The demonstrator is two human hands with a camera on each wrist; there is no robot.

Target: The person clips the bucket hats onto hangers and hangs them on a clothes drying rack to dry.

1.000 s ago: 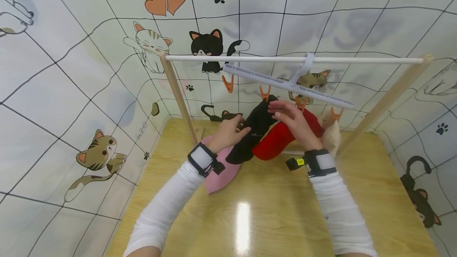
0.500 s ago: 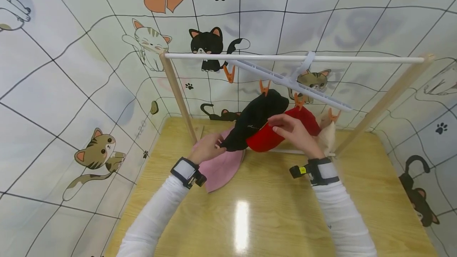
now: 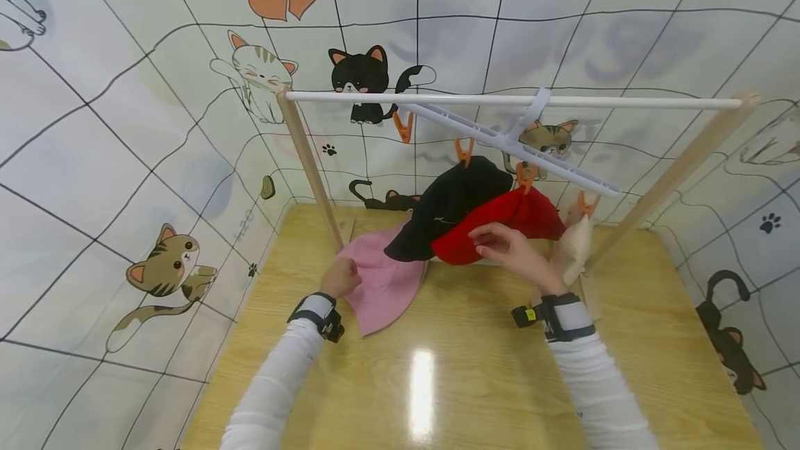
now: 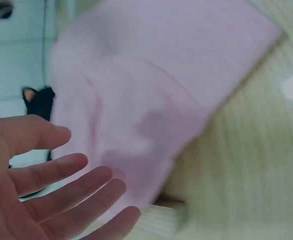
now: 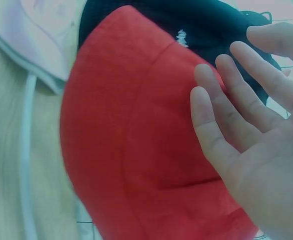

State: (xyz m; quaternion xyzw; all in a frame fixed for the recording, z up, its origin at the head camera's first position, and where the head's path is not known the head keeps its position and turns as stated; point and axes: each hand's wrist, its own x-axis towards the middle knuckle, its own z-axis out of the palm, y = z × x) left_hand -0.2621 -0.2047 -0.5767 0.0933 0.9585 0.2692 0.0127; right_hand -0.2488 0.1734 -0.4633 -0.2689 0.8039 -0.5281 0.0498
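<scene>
A pink bucket hat lies on the table below the left end of the hanger. My left hand is at the pink hat's left edge; in the left wrist view its fingers are relaxed and grip nothing. A black bucket hat and a red bucket hat hang from orange clips, the red one partly over the black. In front of the red hat is my right hand, fingers loosely bent and holding nothing; whether it touches the cloth I cannot tell. The leftmost orange clip carries nothing.
The hanger hooks over a white rod between wooden posts. A cream hat hangs at the right end, near the right post. Cat-patterned sheeting surrounds the wooden table.
My left hand has left the black hat and moved left and down to the pink hat. The black hat now hangs more spread out. My right hand has lowered in front of the red hat.
</scene>
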